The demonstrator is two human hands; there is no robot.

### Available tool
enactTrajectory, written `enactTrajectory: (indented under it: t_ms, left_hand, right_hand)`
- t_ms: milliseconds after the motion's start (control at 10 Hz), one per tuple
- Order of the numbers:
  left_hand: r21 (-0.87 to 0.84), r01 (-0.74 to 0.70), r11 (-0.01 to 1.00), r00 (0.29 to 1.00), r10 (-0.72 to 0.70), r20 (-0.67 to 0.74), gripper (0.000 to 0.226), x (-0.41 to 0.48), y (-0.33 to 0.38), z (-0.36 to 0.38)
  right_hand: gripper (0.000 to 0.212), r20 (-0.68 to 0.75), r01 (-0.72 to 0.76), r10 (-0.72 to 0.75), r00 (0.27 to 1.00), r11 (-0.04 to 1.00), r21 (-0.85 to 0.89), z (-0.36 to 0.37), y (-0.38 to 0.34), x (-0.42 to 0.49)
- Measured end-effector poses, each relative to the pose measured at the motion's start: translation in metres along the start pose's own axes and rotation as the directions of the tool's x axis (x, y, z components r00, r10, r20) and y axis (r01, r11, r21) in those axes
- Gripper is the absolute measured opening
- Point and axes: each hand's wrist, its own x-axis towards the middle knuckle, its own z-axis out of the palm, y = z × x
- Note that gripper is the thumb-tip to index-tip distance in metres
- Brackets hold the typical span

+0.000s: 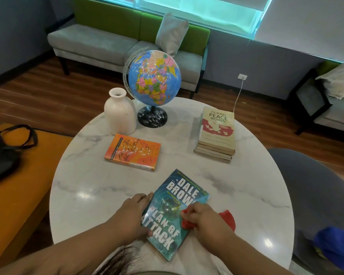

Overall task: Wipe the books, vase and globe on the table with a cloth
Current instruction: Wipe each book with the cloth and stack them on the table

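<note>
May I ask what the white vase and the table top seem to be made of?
The vase looks like matte ceramic or plaster: chalky white, no glare. The table top looks like polished marble or marble-look laminate: grey veins, sharp reflections.

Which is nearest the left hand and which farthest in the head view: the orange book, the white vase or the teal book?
1. Teal book, touching the left hand.
2. Orange book, ahead at mid-table.
3. White vase, beyond it, far side.
</note>
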Motion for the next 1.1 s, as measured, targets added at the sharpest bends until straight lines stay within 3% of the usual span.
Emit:
enactTrajectory:
  t_ms: [100, 200, 300, 400, 500, 600, 700, 800, 900, 1000, 1100]
  left_hand:
    - [0.001, -0.006, 1.000, 1.000, 0.006, -0.003, 0.112, 0.000, 0.000, 0.000]
    - [0.005, -0.004, 1.000, 1.000, 0.004, -0.002, 0.112, 0.000, 0.000, 0.000]
    - [0.004, -0.003, 1.000, 1.000, 0.003, -0.002, 0.112, 0.001, -0.001, 0.000]
    - [0.002, -0.006, 1.000, 1.000, 0.006, -0.003, 0.113, 0.001, -0.001, 0.000]
    - [0.003, -0.007, 1.000, 1.000, 0.007, -0.002, 0.112, 0.002, 0.000, -0.001]
    - [0.004, -0.002, 1.000, 1.000, 0.002, 0.000, 0.113, 0.002, -0.001, 0.000]
    - [0.008, -0.006, 1.000, 1.000, 0.006, -0.005, 0.113, 0.002, -0.002, 0.001]
    - [0.012, -0.003, 1.000, 1.000, 0.003, -0.011, 0.113, 0.002, -0.002, 0.001]
    - [0.012, 0.001, 1.000, 1.000, -0.001, -0.013, 0.113, 0.002, -0.001, 0.001]
    - [0.008, 0.005, 1.000, 1.000, -0.005, -0.014, 0.113, 0.002, -0.002, 0.002]
    - [0.001, 0.008, 1.000, 1.000, -0.008, -0.013, 0.113, 0.001, -0.002, 0.002]
  right_hand:
    - [0.022, -0.133, 0.043, -0.045, 0.990, 0.999, -0.024, -0.005, 0.005, 0.002]
    - [0.016, -0.248, -0.026, 0.003, 0.969, 0.996, -0.090, -0.002, 0.013, 0.001]
    - [0.013, -0.136, 0.128, -0.151, 0.979, 0.978, -0.163, 0.009, 0.008, -0.010]
    - [0.013, -0.170, 0.148, -0.168, 0.971, 0.981, -0.126, 0.003, 0.007, -0.004]
    - [0.014, -0.169, -0.049, 0.077, 0.983, 0.985, 0.165, 0.002, 0.009, -0.001]
    - [0.009, -0.024, 0.024, -0.023, 0.999, 0.997, 0.076, 0.013, 0.002, -0.012]
    - [0.014, -0.064, -0.037, 0.048, 0.997, 0.987, 0.157, 0.005, 0.013, -0.001]
    - [0.011, -0.253, -0.164, 0.215, 0.943, 0.964, 0.209, -0.021, 0.021, 0.023]
    - [0.013, -0.264, -0.081, 0.087, 0.961, 0.996, 0.033, -0.017, 0.019, 0.034]
    - [0.015, -0.213, -0.066, 0.077, 0.974, 0.996, 0.058, -0.013, 0.012, 0.039]
    - [0.018, -0.301, -0.079, 0.108, 0.947, 0.991, 0.108, -0.013, 0.015, 0.046]
